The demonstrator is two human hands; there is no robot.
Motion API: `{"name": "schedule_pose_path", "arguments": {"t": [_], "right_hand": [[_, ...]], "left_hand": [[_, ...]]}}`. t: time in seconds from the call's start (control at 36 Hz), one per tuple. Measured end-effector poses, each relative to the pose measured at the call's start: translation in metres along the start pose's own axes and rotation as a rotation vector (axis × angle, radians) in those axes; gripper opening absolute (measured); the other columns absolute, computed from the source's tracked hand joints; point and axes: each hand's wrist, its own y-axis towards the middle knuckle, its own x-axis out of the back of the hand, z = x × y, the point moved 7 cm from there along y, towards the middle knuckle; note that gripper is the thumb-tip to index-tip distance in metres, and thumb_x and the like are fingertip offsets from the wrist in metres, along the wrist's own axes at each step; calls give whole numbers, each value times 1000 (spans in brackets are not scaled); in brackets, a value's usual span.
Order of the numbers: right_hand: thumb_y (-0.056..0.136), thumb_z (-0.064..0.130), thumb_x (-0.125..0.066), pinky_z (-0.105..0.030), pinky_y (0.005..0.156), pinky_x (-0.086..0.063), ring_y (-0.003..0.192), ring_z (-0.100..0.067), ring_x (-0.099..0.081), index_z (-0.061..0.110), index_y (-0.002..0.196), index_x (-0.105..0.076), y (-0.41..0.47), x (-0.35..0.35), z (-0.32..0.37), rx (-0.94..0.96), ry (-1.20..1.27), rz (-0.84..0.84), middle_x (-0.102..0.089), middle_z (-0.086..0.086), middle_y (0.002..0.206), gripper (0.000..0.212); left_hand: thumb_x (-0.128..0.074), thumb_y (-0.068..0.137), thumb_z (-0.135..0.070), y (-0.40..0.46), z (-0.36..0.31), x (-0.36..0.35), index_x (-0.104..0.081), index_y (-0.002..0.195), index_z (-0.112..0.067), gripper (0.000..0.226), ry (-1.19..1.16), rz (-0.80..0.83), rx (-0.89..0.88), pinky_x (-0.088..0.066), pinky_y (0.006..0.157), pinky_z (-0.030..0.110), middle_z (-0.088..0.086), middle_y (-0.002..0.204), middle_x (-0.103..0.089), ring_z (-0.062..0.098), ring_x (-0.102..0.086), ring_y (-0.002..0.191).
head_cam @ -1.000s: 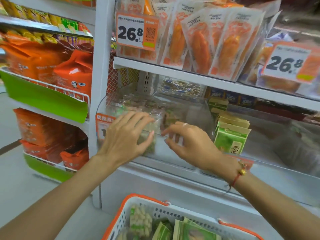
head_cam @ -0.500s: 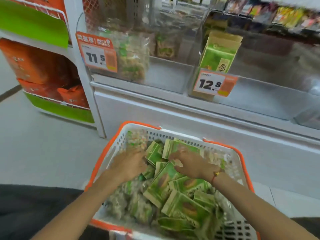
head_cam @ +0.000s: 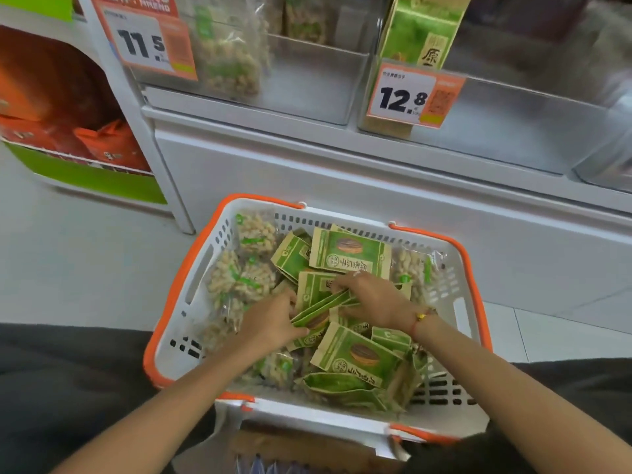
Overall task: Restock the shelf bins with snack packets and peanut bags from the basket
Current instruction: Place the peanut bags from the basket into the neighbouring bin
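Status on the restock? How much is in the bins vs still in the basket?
Done: little. The 11.5 bin holds a few peanut bags; the 12.8 bin shows one green packet.
In hand: left hand and right hand both grip green packets in the basket.
Left: most of it. The basket is still piled with packets and peanut bags.

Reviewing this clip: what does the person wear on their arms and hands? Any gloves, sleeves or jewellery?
Both forearms are bare, with no sleeves in view and no gloves. The left hand shows no jewellery. The right hand has a thin red cord bracelet with a small gold bead at the wrist. No watch or markings are visible.
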Motion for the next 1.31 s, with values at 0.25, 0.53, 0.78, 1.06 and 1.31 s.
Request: {"name": "schedule_pose_path", "arguments": {"t": [0.25, 0.53, 0.78, 1.06, 1.31], "right_hand": [[89, 49, -55, -23, 76, -47, 77, -8, -59, 22, 106, -70, -3, 7, -22, -189, 519, 277, -66, 13, 87, 34], [86, 8, -48, -35, 96, -39, 119, -27, -44, 7, 128, -40, -23, 36, -103, -561, -438, -97, -51, -11, 126, 43], [86, 27, -63, -35, 88, -42, 110, -27, -52, 21, 101, -71, -31, 71, -117, -555, -216, -236, -62, -7, 114, 18], [84, 24, -68, -31, 71, -51, 83, -18, -66, 20, 83, -65, -7, 125, -35, -340, 312, -519, -71, 1, 84, 5], [89, 24, -64, -6, 59, -44, 71, -3, -58, 8, 93, -65, 28, 82, 17, -323, 1084, -212, -63, 4, 78, 16]], "left_hand": [[-60, 82, -58, 7, -4, 9, -49, 121, -25, 53, -52, -49, -19, -49, 61, 22, -10, 112, -64, 6, -62, 82], [-61, 87, -47, 19, 20, 6, -56, 125, -21, 46, -79, -30, 74, -53, 78, 28, -4, 120, -63, 11, -62, 99], [-67, 83, -41, 22, 12, 39, -61, 112, -29, 32, -117, -200, 96, -52, 75, 25, -15, 105, -65, 3, -61, 90], [-61, 82, -52, 13, -37, 77, -41, 136, -28, 62, -732, -65, -78, -35, 90, 21, -19, 123, -45, 3, -47, 114], [-61, 86, -40, 10, -10, 90, -61, 96, -34, 11, -930, -163, -38, -45, 81, 11, -27, 93, -61, -18, -56, 90]]}}
